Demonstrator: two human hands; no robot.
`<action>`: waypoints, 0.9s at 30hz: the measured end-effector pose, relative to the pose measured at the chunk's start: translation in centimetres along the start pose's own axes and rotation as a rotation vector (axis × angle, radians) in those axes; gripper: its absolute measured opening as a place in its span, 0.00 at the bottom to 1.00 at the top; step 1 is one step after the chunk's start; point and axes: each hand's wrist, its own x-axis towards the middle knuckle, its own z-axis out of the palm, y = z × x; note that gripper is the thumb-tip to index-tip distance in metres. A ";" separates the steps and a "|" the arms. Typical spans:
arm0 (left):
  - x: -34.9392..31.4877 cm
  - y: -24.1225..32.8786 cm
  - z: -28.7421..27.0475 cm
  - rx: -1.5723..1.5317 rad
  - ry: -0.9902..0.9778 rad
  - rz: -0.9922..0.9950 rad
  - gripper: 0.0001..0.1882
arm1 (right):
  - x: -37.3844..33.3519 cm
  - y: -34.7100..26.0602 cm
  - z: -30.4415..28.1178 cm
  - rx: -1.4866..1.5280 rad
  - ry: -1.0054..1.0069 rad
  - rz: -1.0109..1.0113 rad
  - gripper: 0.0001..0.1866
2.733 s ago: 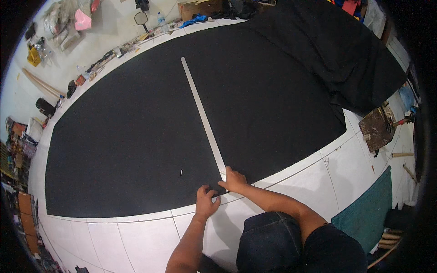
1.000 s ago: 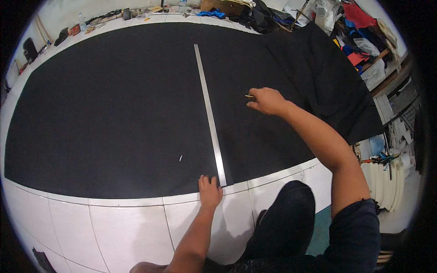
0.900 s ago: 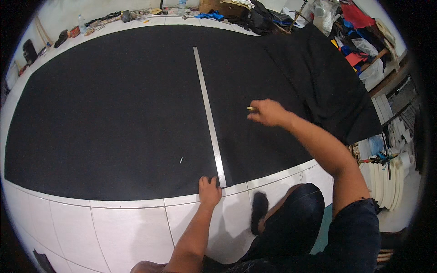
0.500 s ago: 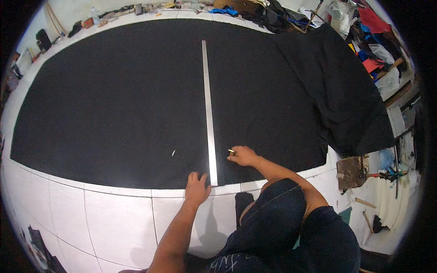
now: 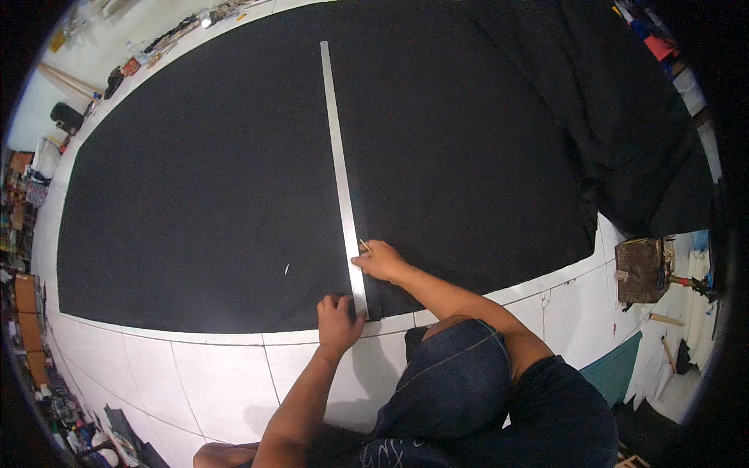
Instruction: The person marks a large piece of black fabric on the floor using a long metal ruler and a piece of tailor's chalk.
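A large black cloth [image 5: 203,179] lies spread on the floor with a long metal ruler [image 5: 337,156] across it, running away from me. At the ruler's near end rests my left hand [image 5: 339,324], its fingers spread on the cloth and its thumb against the ruler's left edge. My right hand [image 5: 381,261] is farther up on the ruler's right side, closed on a thin pale yellow pen-like stick [image 5: 365,245]. Its thumb touches the ruler. A small curved white sliver [image 5: 286,270] lies on the cloth left of the ruler.
White floor tiles [image 5: 211,366] border the cloth on my side. The cloth bunches in folds at the right, near a brown block [image 5: 638,271]. Boxes [image 5: 30,327] and assorted small things line the left wall. My bent knee [image 5: 445,374] is close to the cloth's near edge.
My right hand has moved left with the stick, from the bare cloth to the ruler's edge. My left hand stays at the ruler's near end. The view has shifted.
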 end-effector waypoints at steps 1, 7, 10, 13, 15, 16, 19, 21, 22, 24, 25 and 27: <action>0.1 0.1 0.0 -0.048 -0.025 -0.092 0.27 | -0.3 0.1 0.3 0.014 -0.007 -0.002 0.25; 1.1 0.5 0.9 -0.053 -0.037 -0.200 0.30 | -2.2 -1.0 0.8 0.396 -0.029 0.050 0.33; 1.3 0.9 1.4 -0.033 -0.087 -0.268 0.29 | -1.9 0.1 0.8 0.408 0.013 0.046 0.33; 1.1 0.5 1.1 -0.015 -0.091 -0.250 0.28 | -1.9 -0.7 0.8 0.445 -0.058 0.077 0.31; 0.9 0.2 0.4 -0.005 -0.128 -0.275 0.29 | -2.5 -1.6 0.8 0.463 -0.038 0.117 0.27; 1.3 0.8 0.0 -0.028 -0.138 -0.299 0.29 | -2.6 -1.8 0.5 0.507 -0.055 0.123 0.25; 1.6 1.3 0.9 -0.052 -0.138 -0.283 0.28 | -1.9 0.0 1.0 0.565 -0.014 0.092 0.21; 1.4 0.7 0.7 -0.036 -0.122 -0.300 0.29 | -2.3 -1.2 1.0 0.540 -0.090 0.190 0.21; 1.4 0.9 0.7 -0.034 -0.111 -0.307 0.29 | -2.4 -1.1 0.9 0.537 -0.086 0.191 0.21; 1.7 1.1 0.7 -0.039 -0.140 -0.314 0.30 | -2.4 -1.0 0.8 0.546 -0.087 0.167 0.20; 1.9 1.3 0.7 -0.040 -0.170 -0.324 0.30 | -2.3 -0.8 0.9 0.543 -0.086 0.168 0.20; 2.2 1.7 0.7 -0.046 -0.184 -0.337 0.30 | -2.2 -0.5 0.8 0.537 -0.071 0.178 0.20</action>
